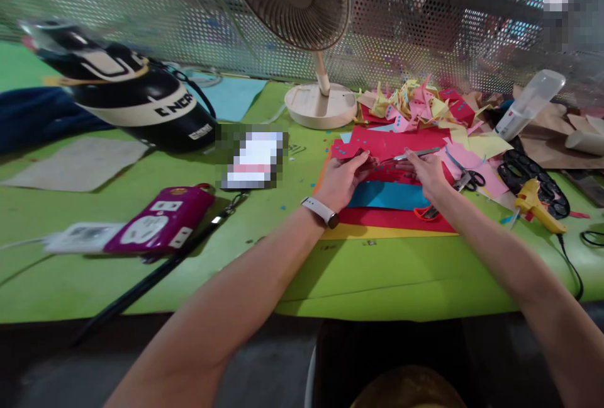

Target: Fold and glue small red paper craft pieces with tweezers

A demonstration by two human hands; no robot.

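Observation:
Over a stack of coloured paper, my left hand (342, 178) has its thumb and fingers pinched together; what lies between them is too small to make out. My right hand (428, 174) grips slim silver tweezers (418, 155), their tips pointing toward the left fingers. Beneath both hands lie red paper (401, 138) and a blue paper strip (387, 195). Orange-handled scissors (423, 213) rest under my right wrist, partly hidden. Just right of that hand are black-handled scissors (472, 180) on pink paper (497, 175).
Paper scraps (415, 102) are heaped behind. A fan (321, 115) stands at the back. To the right lie a yellow glue gun (538, 205), its cord, a black palette (542, 178) and a clear bottle (531, 106). Leftward are a phone (255, 159), purple power bank (163, 219) and large black bottle (146, 102).

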